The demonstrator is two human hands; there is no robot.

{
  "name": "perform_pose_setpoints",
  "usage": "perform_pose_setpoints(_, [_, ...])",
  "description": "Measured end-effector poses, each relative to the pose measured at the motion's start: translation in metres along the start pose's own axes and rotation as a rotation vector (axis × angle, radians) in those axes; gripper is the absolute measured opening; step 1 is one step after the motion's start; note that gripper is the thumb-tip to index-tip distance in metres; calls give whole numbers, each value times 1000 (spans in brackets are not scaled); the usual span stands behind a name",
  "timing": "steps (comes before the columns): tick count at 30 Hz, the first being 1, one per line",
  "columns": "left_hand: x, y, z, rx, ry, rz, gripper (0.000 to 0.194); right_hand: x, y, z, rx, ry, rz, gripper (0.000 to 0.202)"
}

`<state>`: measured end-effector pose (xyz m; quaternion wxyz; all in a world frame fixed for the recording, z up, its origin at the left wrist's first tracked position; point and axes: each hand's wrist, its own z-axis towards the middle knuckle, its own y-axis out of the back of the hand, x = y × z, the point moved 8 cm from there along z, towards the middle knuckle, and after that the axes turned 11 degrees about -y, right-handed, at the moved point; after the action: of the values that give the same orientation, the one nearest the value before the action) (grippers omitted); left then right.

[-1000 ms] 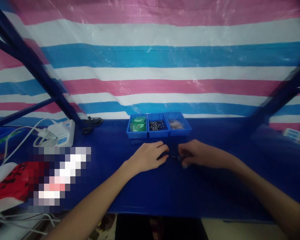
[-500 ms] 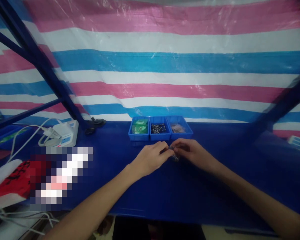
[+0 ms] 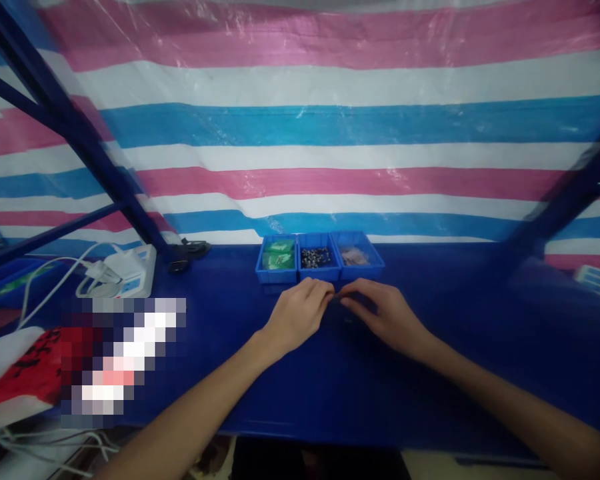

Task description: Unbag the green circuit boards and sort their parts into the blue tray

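Observation:
My left hand (image 3: 300,312) is closed, its fingers curled and the tips pinched together over the blue table. Opposite it, my right hand (image 3: 387,310) has its thumb and forefinger drawn into a pinch. Between the two sets of fingertips is a small dark thing (image 3: 337,296), too small and blurred to name. Just behind my hands stand three blue bins in a row. The left bin (image 3: 276,276) holds green packets (image 3: 279,255), the middle bin (image 3: 319,273) small black and silver parts (image 3: 316,257), and the right bin (image 3: 363,271) pale clear pieces (image 3: 354,256).
The blue table (image 3: 290,393) runs across the view, with a striped sheet (image 3: 330,123) behind. To the left are a white power strip (image 3: 139,272) with cables, a black item (image 3: 195,248) and a red and white bag (image 3: 30,367). Blue frame posts (image 3: 97,153) slant at both sides.
My fingertips have shifted slightly, and the gap between my hands is a little clearer. The small shiny thing seen below my fingertips earlier no longer shows plainly.

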<state>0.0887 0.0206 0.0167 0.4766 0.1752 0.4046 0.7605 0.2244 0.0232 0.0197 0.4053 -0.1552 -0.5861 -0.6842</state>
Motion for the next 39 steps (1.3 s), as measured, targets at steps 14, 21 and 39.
perform_pose_setpoints(14, [1,-7,-2,73,-56,92,29,-31,-7,12,133,-318,537,29])
perform_pose_setpoints(21, [-2,5,0,-51,-83,112,20,-31,-10,10,124,-267,461,34])
perform_pose_setpoints(39, [2,5,-1,-22,-44,82,31,-32,-2,12,84,-279,422,25])
